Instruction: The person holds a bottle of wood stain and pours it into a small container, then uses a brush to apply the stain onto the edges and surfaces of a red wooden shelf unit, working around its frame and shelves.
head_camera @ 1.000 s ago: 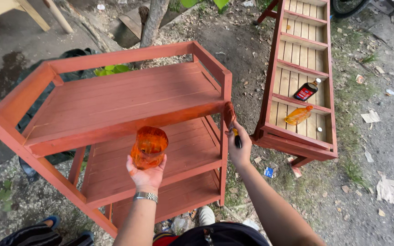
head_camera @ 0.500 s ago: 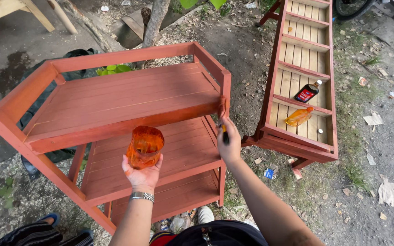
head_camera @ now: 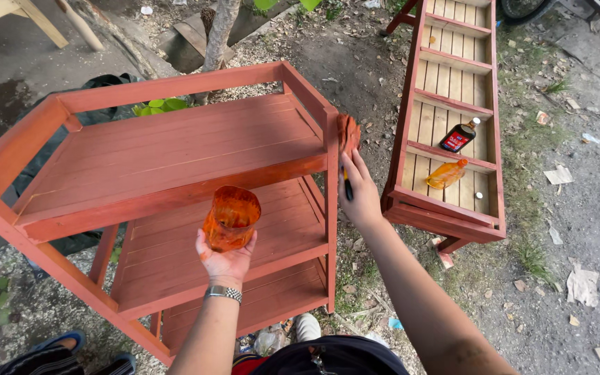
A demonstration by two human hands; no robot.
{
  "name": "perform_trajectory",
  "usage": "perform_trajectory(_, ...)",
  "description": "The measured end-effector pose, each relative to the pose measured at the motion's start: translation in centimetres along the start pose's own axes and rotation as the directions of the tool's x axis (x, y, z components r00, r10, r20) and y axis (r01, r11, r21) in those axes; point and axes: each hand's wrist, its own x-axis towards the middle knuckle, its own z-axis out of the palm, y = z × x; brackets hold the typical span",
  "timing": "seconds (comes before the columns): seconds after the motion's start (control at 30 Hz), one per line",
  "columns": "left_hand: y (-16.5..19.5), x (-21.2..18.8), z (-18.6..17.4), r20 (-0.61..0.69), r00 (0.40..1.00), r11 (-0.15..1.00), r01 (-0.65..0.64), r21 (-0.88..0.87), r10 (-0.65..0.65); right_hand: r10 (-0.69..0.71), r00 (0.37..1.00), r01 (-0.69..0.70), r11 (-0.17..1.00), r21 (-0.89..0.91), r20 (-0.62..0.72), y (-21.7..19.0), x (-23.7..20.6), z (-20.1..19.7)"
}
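Observation:
My left hand [head_camera: 226,260] holds an orange-stained cut plastic cup [head_camera: 230,217] upright in front of the middle tier of a red-brown wooden shelf rack [head_camera: 154,149]. A metal watch band sits on that wrist. My right hand [head_camera: 360,191] grips a paintbrush [head_camera: 347,139] by its dark handle. The brush's stained bristles press against the outer face of the rack's right front post, near the top rail.
A second red-framed slatted rack [head_camera: 453,90] lies flat on the dirt to the right, with a dark bottle [head_camera: 458,136] and an orange plastic bottle [head_camera: 446,173] lying on it. Paper scraps litter the ground at right. A tree trunk [head_camera: 218,31] and planks stand behind.
My right hand has moved up along the right post, from below the top tier to near the top rail, with the brush. The cup hand stayed nearly still.

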Motion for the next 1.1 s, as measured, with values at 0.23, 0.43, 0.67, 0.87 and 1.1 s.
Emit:
perform_trajectory(0.23,-0.4,-0.7,0.6,0.083,0.996,0.999,0.03,-0.025,-0.028,0.062,0.865,0.11,0.945,-0.308,0.499,0.7,-2.8,1.1)
perform_trajectory(0.43,-0.8,-0.7,1.3,-0.013,1.0,1.0,0.017,-0.002,-0.017,-0.029,0.943,0.069,0.992,-0.108,0.332,-0.1,-2.1,-2.6)
perform_trajectory(0.67,-1.6,-1.4,2.3,0.024,0.999,0.999,0.032,-0.015,-0.032,0.033,0.863,0.112,0.961,-0.255,0.504,-2.1,2.5,-0.6)
perform_trajectory(0.87,-0.8,-1.9,2.0,0.085,0.996,1.0,0.029,-0.002,-0.028,-0.031,0.984,0.008,0.991,0.132,0.173,-2.8,-1.6,-1.5)
perform_trajectory(1.1,-1.9,-0.7,1.6,0.099,0.995,0.999,0.03,-0.018,-0.028,-0.063,0.982,0.127,0.92,0.37,-0.179,-1.6,4.5,-1.7)
